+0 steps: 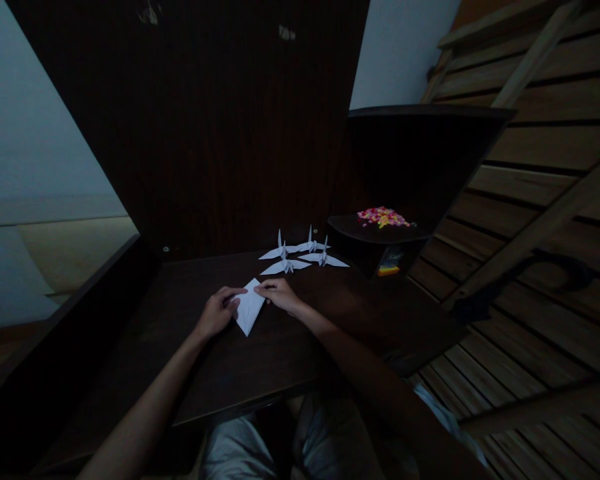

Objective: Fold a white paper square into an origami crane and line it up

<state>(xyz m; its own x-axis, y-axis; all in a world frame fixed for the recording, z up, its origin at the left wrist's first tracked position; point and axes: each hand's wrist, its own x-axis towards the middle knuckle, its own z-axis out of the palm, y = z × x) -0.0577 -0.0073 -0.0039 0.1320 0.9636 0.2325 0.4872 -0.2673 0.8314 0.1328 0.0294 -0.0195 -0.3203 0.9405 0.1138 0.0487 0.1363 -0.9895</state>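
- From where I stand, the person's left hand point(217, 311) is at the left side of a folded white paper point(248, 313), its index finger and thumb slightly parted on top; I cannot tell whether it grips or only presses.
- The right hand point(279, 293) has the upper right edge pinched, thumb above and the other fingers curled in.
- The paper itself is a diamond on the dark desk point(190, 373), one point towards the person, with a line running up from near that point.
- Just beyond the hands, four folded paper birds sit close together, wings spread: a front-left crane point(284, 266), a back-left crane point(279, 252), a back-right crane point(311, 247) and a front-right crane point(325, 259).
- Right of them, a rounded shelf point(345, 230) bears a heap of small pink, red, yellow and white pieces point(383, 217).
- Under that shelf I see a yellow-orange item point(389, 271), too dim to name.
- A tall dark panel point(205, 133) rises behind the desk, a pale wall point(40, 133) shows at the left, and slatted wood point(545, 147) fills the right.
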